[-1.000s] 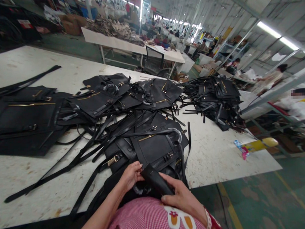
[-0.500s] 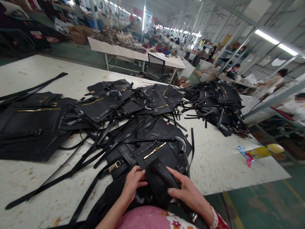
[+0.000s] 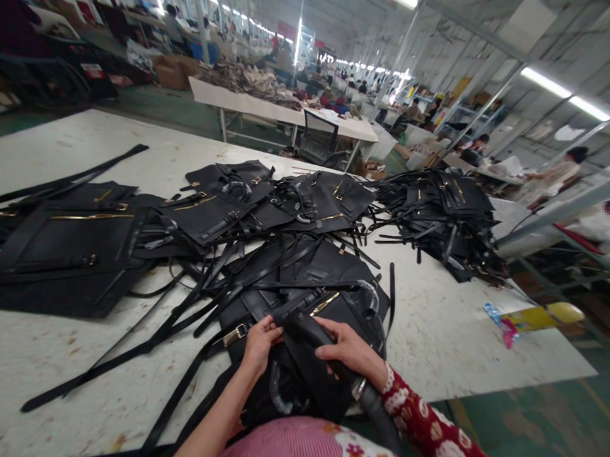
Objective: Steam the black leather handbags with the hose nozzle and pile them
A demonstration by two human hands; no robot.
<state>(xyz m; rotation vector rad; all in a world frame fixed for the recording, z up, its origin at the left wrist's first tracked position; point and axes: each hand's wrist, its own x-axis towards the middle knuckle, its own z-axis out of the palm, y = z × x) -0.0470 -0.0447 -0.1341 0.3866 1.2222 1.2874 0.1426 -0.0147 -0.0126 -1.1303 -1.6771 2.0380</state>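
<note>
My right hand (image 3: pixel 352 350) is wrapped round a black hand tool (image 3: pixel 308 330) with a flat, wide front. A metal clamp joins its rear to a thick black ribbed hose (image 3: pixel 379 412) that runs down beside my body. Fingers and thumb of my left hand (image 3: pixel 261 343) pinch the edge of a black leather bag (image 3: pixel 315 381) lying at the table's front edge against my apron. The tool's front end is close to those fingertips. A clear-wrapped handle (image 3: pixel 278 386) shows on this bag. Just beyond lies another black bag with a gold zip (image 3: pixel 326 303) and a gold buckle (image 3: pixel 234 334).
More black bags (image 3: pixel 100 235) with long straps spread over the white table (image 3: pixel 64 350). A taller bag pile (image 3: pixel 444 203) stands at the back right. A yellow bottle (image 3: pixel 538 315) lies near the right edge. Other people sit at workplaces farther off.
The tool and my right hand have moved up and left, nearer my left hand, and more of the hose shows. My left hand has shifted slightly up, its fingers now pinched together.
</note>
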